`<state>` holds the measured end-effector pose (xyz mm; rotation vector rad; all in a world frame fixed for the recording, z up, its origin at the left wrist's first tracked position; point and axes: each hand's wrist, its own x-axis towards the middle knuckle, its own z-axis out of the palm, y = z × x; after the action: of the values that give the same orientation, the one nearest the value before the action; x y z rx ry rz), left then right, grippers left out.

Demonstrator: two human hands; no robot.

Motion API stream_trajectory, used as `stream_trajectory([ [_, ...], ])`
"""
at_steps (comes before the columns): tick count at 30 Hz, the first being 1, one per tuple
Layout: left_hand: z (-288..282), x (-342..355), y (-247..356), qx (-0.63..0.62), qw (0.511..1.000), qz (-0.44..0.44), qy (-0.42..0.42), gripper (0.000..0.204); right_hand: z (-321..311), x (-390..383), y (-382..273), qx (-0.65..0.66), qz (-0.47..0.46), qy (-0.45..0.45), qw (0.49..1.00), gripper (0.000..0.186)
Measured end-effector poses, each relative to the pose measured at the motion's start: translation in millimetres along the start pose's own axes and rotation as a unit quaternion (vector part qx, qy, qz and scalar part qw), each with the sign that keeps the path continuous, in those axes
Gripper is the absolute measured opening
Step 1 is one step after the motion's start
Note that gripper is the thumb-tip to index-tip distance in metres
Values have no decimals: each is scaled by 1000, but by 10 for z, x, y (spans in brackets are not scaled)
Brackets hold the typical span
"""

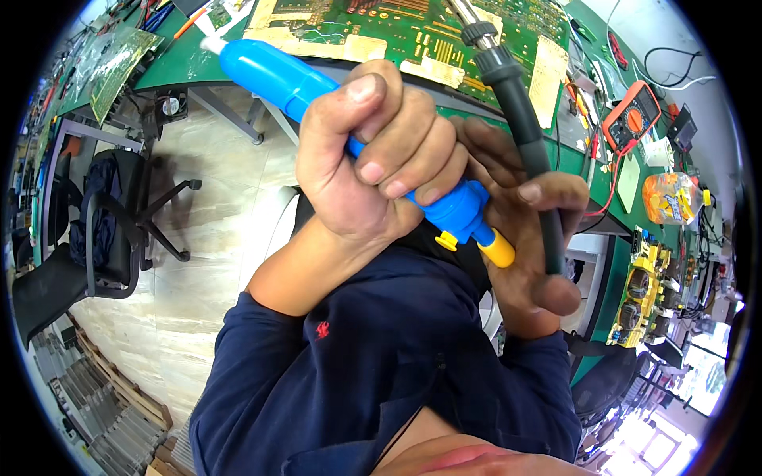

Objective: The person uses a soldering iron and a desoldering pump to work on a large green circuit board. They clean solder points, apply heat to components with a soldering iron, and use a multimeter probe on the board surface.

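My left hand [381, 151] is wrapped round a blue solder sucker [274, 75], its white nozzle pointing to the upper left. The yellow plunger knob [498, 249] at its other end lies against the palm of my right hand [516, 206]. Between the fingers and thumb of that hand I hold a soldering iron [514, 99] by its black handle, metal end upward. Beyond both hands, a big green circuit board [357, 24] with strips of tan tape lies on the green bench. The iron's tip is cut off by the top edge.
On the bench's right stand a red multimeter [633, 117] with red leads, an orange-labelled plastic bottle [668, 198] and a yellow-framed board [639, 293]. Another board [123, 71] lies at the far left. A black office chair [119, 206] stands on the tiled floor.
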<state>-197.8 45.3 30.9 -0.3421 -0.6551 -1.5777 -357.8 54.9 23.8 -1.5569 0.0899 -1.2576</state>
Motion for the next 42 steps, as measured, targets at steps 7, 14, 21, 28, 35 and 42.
stream_trajectory([
  [7, -25, 24, -55, -48, 997, -6, 64, 30, 34, -125, -12, -105, 24, 58, 992, 76],
  [14, -29, 51, -61, -56, 998, 1, 43, 31, 58, -47, 24, -139, -20, 41, 989, 61],
  [21, -13, 55, -63, -78, 995, -14, 62, 29, 133, -81, 47, -159, -91, 69, 981, 59],
  [28, -23, -34, -125, -108, 988, -40, 98, 29, 277, -171, -5, -176, -74, 156, 969, 58],
  [35, 277, -91, -154, 116, 991, 45, 57, 23, -167, -373, 76, -141, 12, 204, 969, 52],
  [42, 317, -200, -325, 209, 973, 40, 84, 22, -719, -610, 221, -161, -32, 287, 944, 51],
])
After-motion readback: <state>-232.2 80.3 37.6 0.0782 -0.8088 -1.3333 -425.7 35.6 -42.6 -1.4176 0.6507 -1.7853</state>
